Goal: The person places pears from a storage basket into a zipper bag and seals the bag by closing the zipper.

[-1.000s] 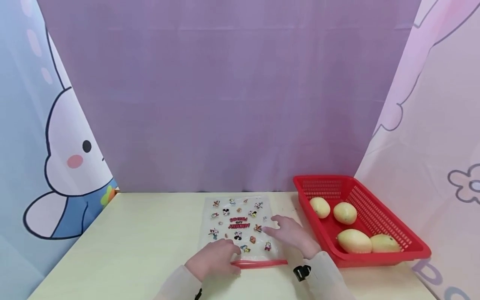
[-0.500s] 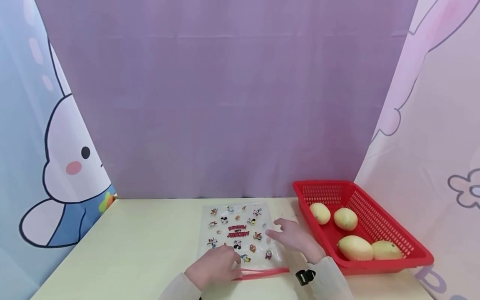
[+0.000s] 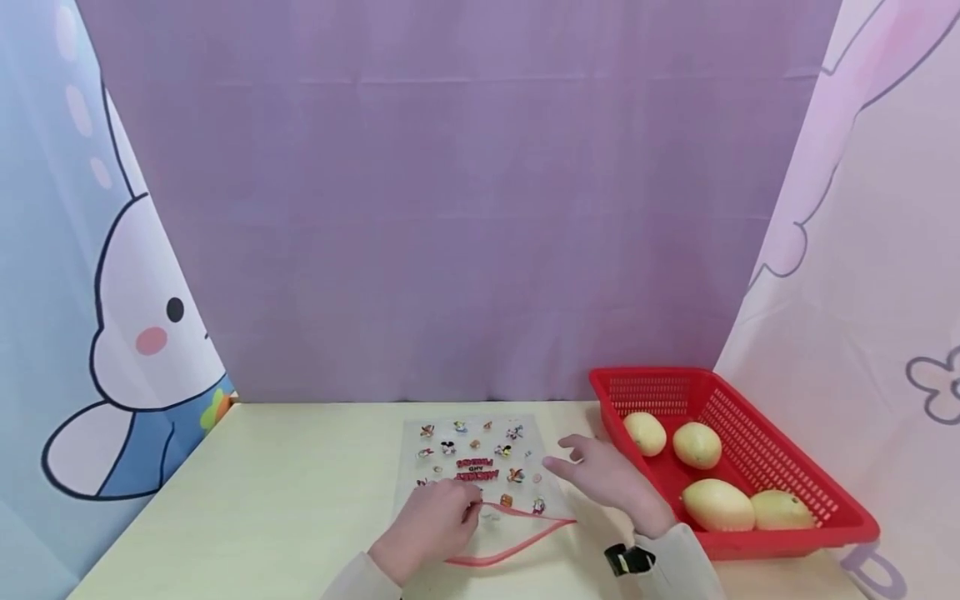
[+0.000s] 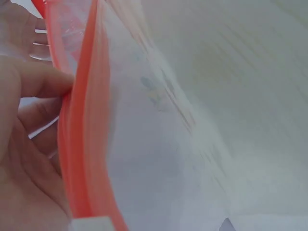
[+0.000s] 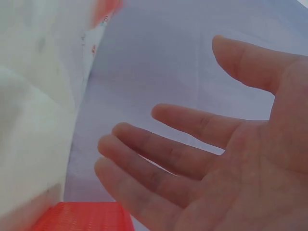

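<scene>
A clear zip bag (image 3: 480, 446) printed with cartoon figures lies on the pale table, its red-edged mouth (image 3: 510, 552) parted towards the front. My left hand (image 3: 435, 521) pinches the upper red edge between thumb and fingers; the left wrist view shows this red zip strip (image 4: 89, 125) held by the hand (image 4: 29, 115). Just right of the bag, my right hand (image 3: 607, 479) hovers with nothing in it. Its fingers are spread and loosely straight in the right wrist view, where the palm (image 5: 245, 163) faces the camera.
To the right stands a red plastic basket (image 3: 780, 546) holding several yellow mangoes (image 3: 718, 505). A purple curtain (image 3: 465, 208) hangs behind the table (image 3: 300, 483), and printed cloths (image 3: 862, 317) flank both sides.
My left hand has lifted the bag's upper red edge, and the mouth has gone from closed to gaping. The right hand has shifted slightly right, away from the bag.
</scene>
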Tool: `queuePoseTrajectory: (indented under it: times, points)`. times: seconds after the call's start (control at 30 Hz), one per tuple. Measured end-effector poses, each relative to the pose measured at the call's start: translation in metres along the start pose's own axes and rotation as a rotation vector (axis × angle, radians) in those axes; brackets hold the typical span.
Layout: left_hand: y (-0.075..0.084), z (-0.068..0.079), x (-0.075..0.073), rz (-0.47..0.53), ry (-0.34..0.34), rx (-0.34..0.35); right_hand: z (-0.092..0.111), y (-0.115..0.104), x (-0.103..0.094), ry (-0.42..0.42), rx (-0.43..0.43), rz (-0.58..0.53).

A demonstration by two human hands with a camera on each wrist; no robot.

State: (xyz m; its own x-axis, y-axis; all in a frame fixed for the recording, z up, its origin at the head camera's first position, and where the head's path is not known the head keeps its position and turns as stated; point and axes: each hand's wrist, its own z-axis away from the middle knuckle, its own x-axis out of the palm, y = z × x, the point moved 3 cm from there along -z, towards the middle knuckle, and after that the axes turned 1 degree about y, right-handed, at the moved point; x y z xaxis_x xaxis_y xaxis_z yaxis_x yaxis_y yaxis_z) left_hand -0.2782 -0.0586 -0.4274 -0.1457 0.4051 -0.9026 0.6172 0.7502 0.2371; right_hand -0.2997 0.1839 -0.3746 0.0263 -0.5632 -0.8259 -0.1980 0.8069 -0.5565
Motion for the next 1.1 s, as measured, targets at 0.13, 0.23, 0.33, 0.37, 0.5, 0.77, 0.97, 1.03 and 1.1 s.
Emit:
queuePoseTrajectory:
  times: [0.13, 0.23, 0.33, 0.37, 0.5, 0.77, 0.97, 1.03, 1.1]
  points:
    - [-0.003, -0.001, -0.005, 0.039, 0.016, -0.063, 0.002, -0.003, -0.006, 0.000, 0.001, -0.002]
    - [-0.004, -0.001, -0.010, 0.079, 0.041, -0.109, 0.003, -0.003, -0.008, -0.020, 0.009, -0.009]
    - [-0.006, -0.002, -0.016, 0.159, 0.077, -0.175, 0.005, -0.003, -0.010, -0.059, 0.032, -0.015]
    - [-0.006, -0.002, -0.017, 0.187, 0.090, -0.195, 0.005, -0.003, -0.011, -0.075, 0.033, -0.015]
    - [-0.006, -0.002, -0.024, 0.260, 0.152, -0.245, 0.009, -0.003, -0.015, -0.134, 0.023, -0.043]
    - [0.001, -0.003, -0.031, 0.423, 0.186, -0.246, 0.010, -0.016, -0.003, -0.265, -0.130, -0.248]
    - [0.008, -0.004, -0.032, 0.503, 0.196, -0.260, 0.009, -0.036, 0.015, -0.298, -0.105, -0.481]
    - [0.011, -0.004, -0.033, 0.519, 0.204, -0.257, 0.010, -0.040, 0.019, -0.285, -0.101, -0.498]
    - [0.015, -0.005, -0.034, 0.531, 0.204, -0.247, 0.011, -0.042, 0.022, -0.266, -0.103, -0.506]
